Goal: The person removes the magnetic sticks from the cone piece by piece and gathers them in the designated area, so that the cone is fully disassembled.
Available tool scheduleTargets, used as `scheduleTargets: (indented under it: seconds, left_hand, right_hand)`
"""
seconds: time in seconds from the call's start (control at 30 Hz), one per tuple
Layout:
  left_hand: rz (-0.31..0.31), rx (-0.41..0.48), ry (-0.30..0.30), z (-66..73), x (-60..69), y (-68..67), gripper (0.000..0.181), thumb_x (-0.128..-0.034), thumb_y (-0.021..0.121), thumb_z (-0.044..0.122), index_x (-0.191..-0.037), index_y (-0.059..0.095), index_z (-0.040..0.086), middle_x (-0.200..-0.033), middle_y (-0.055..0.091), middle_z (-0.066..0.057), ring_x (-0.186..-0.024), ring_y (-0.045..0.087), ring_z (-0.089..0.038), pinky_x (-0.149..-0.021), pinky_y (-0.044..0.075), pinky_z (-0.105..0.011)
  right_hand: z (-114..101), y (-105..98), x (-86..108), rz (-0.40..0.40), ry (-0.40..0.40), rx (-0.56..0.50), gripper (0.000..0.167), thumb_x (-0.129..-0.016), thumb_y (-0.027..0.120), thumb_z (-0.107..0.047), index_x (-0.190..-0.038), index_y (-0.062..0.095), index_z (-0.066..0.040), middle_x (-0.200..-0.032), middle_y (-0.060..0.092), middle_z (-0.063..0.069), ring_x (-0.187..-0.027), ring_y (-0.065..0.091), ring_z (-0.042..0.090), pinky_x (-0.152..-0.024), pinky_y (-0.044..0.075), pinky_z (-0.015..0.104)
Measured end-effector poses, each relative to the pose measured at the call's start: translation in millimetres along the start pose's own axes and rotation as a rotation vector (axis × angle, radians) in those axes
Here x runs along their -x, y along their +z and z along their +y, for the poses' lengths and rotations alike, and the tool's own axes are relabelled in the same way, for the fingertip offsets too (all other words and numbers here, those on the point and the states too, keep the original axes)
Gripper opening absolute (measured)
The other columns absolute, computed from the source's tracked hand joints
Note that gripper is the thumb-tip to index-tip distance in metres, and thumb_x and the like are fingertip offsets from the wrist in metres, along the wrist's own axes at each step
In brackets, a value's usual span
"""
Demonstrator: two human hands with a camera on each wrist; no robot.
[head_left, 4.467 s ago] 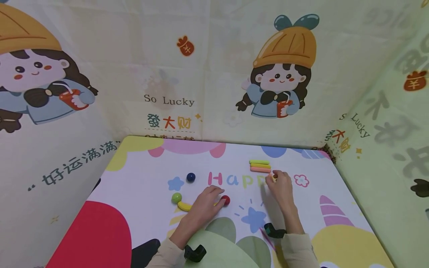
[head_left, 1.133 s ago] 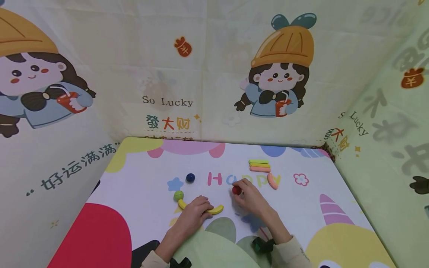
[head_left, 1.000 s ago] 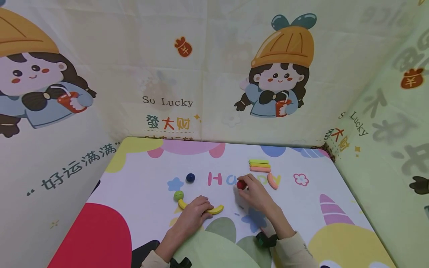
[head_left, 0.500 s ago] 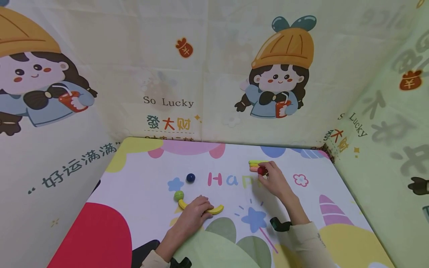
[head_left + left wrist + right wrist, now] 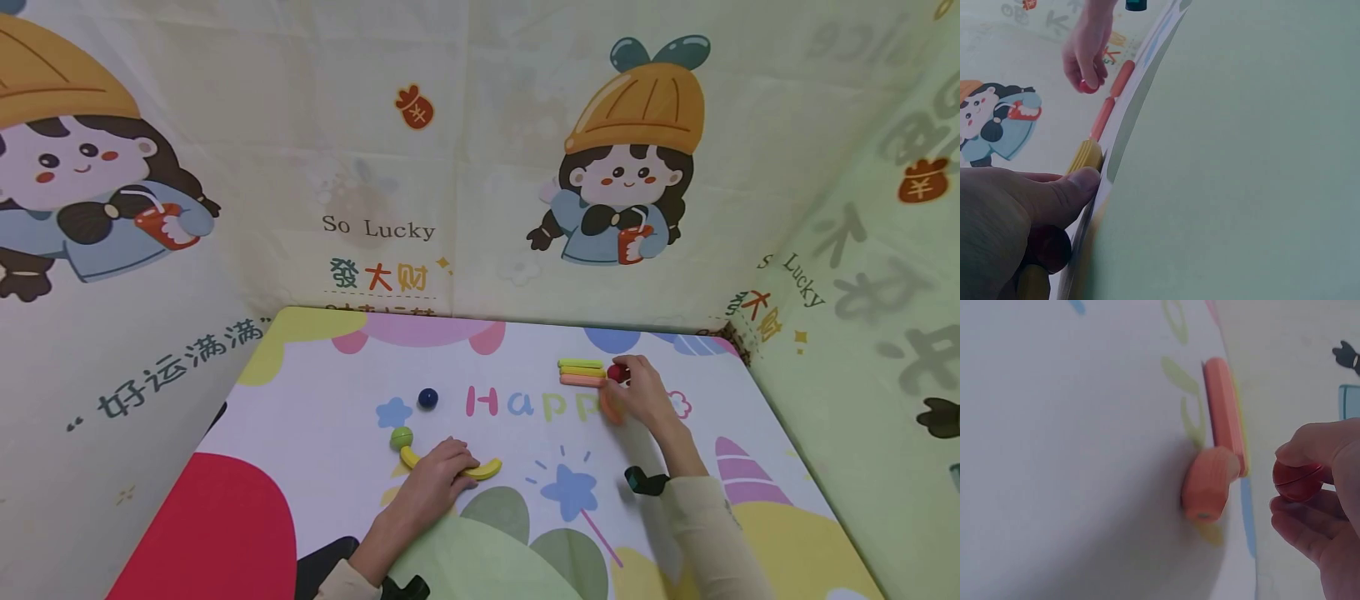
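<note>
My left hand (image 5: pixel 435 479) lies over the middle of a yellow banana-shaped piece (image 5: pixel 487 469), whose two ends show on either side. In the left wrist view its thumb rests against the yellow piece (image 5: pixel 1088 153), and a dark round thing (image 5: pixel 1050 249) shows below the fingers. My right hand (image 5: pixel 647 396) pinches a small red ball (image 5: pixel 617 372) between thumb and fingers. The ball (image 5: pixel 1297 480) has a groove round it. Close by lies an orange-pink curved piece (image 5: pixel 611 407), its far end by the pink stick (image 5: pixel 582 381) of a stack.
A yellow stick (image 5: pixel 579 372) and a light green stick (image 5: pixel 581 363) lie alongside the pink one. A green ball (image 5: pixel 401 437) sits at the banana-shaped piece's left end, a navy ball (image 5: pixel 427 399) beyond it. Printed cloth walls rise behind the table (image 5: pixel 322 417).
My right hand first let go of the orange-pink piece beside the sticks. It then took the red ball from near the banana-shaped piece and carried it right and away. My left hand shifted slightly left.
</note>
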State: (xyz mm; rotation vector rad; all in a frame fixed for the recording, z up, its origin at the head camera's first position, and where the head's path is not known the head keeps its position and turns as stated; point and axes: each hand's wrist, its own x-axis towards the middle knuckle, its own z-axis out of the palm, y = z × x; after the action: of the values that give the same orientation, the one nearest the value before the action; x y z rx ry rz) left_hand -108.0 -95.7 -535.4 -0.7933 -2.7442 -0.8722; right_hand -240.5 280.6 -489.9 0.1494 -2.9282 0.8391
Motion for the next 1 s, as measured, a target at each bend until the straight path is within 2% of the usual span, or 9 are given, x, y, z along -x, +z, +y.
scheduleTargets:
  seconds: [0.17, 0.37, 0.6, 1.0]
  left_hand:
    - [0.011, 0.007, 0.001, 0.2, -1.0, 0.2, 0.018, -0.0882, 0.077, 0.021, -0.105, 0.076, 0.014, -0.105, 0.068, 0.004, -0.107, 0.061, -0.014, -0.107, 0.050, -0.038]
    - [0.018, 0.004, 0.006, -1.4, -1.2, 2.6, 0.017, -0.0882, 0.077, 0.022, -0.104, 0.076, 0.015, -0.104, 0.067, 0.005, -0.107, 0.061, -0.013, -0.106, 0.051, -0.037]
    - [0.022, 0.001, 0.006, -2.0, -1.0, 3.0, 0.017, -0.0882, 0.077, 0.022, -0.104, 0.076, 0.015, -0.105, 0.068, 0.005, -0.108, 0.062, -0.013, -0.108, 0.049, -0.038]
    - [0.017, -0.004, -0.007, -0.5, -0.6, 1.2, 0.018, -0.0884, 0.077, 0.022, -0.105, 0.077, 0.014, -0.105, 0.068, 0.005, -0.109, 0.062, -0.014, -0.109, 0.049, -0.039]
  right_hand:
    - [11, 0, -6.5, -0.036, 0.102, 0.005, 0.054, -0.094, 0.065, -0.023, -0.138, 0.048, 0.004, -0.132, 0.049, 0.026, -0.111, 0.053, 0.038, -0.094, 0.055, 0.052]
    - [20, 3, -13.5, -0.054, 0.169, 0.020, 0.054, -0.095, 0.064, -0.020, -0.139, 0.046, 0.006, -0.132, 0.049, 0.028, -0.113, 0.051, 0.040, -0.097, 0.054, 0.053]
    - [28, 7, -18.2, -0.075, 0.194, 0.050, 0.054, -0.096, 0.064, -0.019, -0.138, 0.045, 0.008, -0.130, 0.049, 0.031, -0.111, 0.051, 0.041, -0.099, 0.052, 0.055]
    - [30, 10, -19.2, -0.096, 0.212, 0.023, 0.058, -0.095, 0.064, -0.020, -0.142, 0.042, 0.007, -0.135, 0.046, 0.031, -0.117, 0.048, 0.043, -0.104, 0.049, 0.057]
